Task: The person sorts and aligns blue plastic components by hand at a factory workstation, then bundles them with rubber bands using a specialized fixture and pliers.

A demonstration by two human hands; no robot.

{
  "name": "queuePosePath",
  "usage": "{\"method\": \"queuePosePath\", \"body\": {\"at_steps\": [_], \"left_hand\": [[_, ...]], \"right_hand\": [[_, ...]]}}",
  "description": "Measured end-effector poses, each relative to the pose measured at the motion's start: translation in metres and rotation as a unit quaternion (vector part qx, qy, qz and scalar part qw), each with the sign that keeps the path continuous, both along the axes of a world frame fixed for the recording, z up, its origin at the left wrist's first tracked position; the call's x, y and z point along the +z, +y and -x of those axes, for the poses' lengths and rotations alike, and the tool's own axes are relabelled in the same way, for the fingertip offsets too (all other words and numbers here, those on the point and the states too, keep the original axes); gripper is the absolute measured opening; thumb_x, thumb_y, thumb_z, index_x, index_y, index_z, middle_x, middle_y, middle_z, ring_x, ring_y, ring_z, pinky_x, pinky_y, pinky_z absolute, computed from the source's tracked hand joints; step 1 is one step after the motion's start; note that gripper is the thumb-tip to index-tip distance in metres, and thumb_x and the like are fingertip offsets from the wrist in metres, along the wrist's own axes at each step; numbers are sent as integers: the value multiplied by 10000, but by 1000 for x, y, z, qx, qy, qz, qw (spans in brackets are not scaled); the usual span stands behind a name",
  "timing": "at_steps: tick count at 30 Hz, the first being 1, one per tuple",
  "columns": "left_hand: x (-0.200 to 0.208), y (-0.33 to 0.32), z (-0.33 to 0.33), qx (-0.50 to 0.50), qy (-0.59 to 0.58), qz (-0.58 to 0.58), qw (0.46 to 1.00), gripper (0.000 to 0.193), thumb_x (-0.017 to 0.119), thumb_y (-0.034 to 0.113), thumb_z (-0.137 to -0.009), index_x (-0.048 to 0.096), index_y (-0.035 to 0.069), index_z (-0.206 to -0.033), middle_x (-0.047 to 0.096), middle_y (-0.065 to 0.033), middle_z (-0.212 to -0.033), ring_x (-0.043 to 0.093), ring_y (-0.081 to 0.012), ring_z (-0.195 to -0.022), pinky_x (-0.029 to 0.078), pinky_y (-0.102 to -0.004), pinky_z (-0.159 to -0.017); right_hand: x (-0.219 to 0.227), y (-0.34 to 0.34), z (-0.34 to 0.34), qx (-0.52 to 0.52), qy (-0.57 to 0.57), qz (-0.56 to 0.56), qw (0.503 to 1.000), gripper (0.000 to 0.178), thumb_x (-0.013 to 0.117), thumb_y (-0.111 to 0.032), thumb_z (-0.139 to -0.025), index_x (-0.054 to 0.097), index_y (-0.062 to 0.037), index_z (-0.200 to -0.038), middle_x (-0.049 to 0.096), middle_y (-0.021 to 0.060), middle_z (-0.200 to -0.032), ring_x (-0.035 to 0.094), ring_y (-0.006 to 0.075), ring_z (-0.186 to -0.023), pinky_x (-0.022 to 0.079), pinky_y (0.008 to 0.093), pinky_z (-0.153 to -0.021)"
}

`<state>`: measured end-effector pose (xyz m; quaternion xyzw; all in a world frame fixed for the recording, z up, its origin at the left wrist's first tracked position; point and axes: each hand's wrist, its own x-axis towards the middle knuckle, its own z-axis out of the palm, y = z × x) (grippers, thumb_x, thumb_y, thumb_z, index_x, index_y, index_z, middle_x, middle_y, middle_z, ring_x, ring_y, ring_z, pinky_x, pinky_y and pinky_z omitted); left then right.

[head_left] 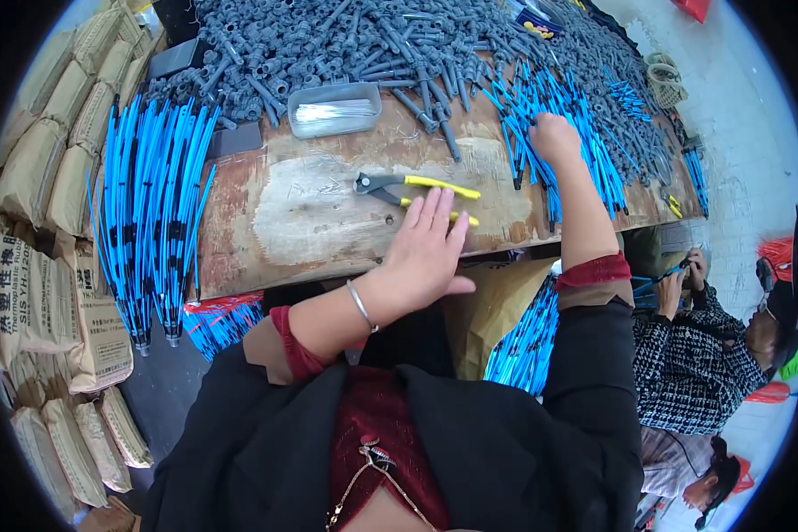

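Note:
Flat over the bench's front part, my left hand (424, 259) has its fingers stretched out, the tips at the yellow handles of a pair of end-cutting pincers (383, 185). The pincers lie with their handles apart and dark jaws to the left; the hand is not wrapped round them. My right hand (556, 140) reaches to the far right, into a loose heap of thin blue rods with black ends (594, 168). Its fingers are curled in, and what they hold, if anything, is hidden. A clear plastic box (334, 110) of thin whitish strips stands beyond the pincers.
Grey plastic fittings (328, 49) are heaped along the worn wooden bench (315, 213). Bundled blue rods (155, 204) overhang its left edge. Paper sacks (40, 293) are stacked left. Below the bench, an open sack (483, 310) sits beside more blue rods. Two people (696, 363) sit at right.

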<state>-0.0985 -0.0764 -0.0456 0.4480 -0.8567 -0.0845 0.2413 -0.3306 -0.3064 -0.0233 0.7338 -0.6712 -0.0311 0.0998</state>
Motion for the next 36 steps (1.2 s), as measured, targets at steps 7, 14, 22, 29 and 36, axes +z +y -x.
{"method": "queuePosePath", "body": {"at_steps": [7, 14, 22, 29, 36], "left_hand": [[2, -9, -6, 19, 146, 59, 987, 574, 709, 273, -695, 491, -13, -1143, 426, -209, -1247, 331, -423, -1227, 294, -499, -1004], [-11, -1, -14, -56, 181, 100, 977, 390, 687, 159, -693, 529, -2, -1010, 501, -179, -1099, 439, -376, -1133, 373, -460, -949], [-13, -5, -13, -41, 283, 87, 954, 249, 632, 139, -773, 543, 12, -968, 558, -145, -980, 534, -320, -1012, 435, -400, -882], [3, -33, -52, -196, 793, -452, 358, 176, 504, 162, -911, 518, 60, -1054, 624, -128, -924, 627, -238, -846, 500, -367, -768], [17, -27, -51, -246, 806, -370, 391, 183, 545, 125, -880, 512, 83, -1055, 626, -157, -948, 640, -229, -820, 522, -350, -718]], "right_hand": [[2, -2, 4, 22, -31, 160, 986, 244, 523, -288, -841, 543, -50, -889, 630, 172, -880, 621, 355, -806, 503, 466, -680], [42, 0, -17, 51, -51, 188, 980, 239, 503, -306, -870, 545, -78, -932, 626, 177, -862, 604, 380, -772, 480, 482, -648], [128, 27, -38, 193, -183, 444, 856, 238, 515, -265, -885, 577, -66, -1001, 635, 160, -778, 624, 306, -710, 486, 390, -621], [113, 169, -95, 237, -650, -205, 692, 201, 518, -161, -890, 574, 25, -839, 608, 72, -699, 582, 129, -604, 457, 249, -558], [45, 206, -114, 183, -577, -279, 746, 194, 539, -183, -885, 592, 3, -869, 625, 60, -703, 607, 130, -648, 471, 272, -584]]}}
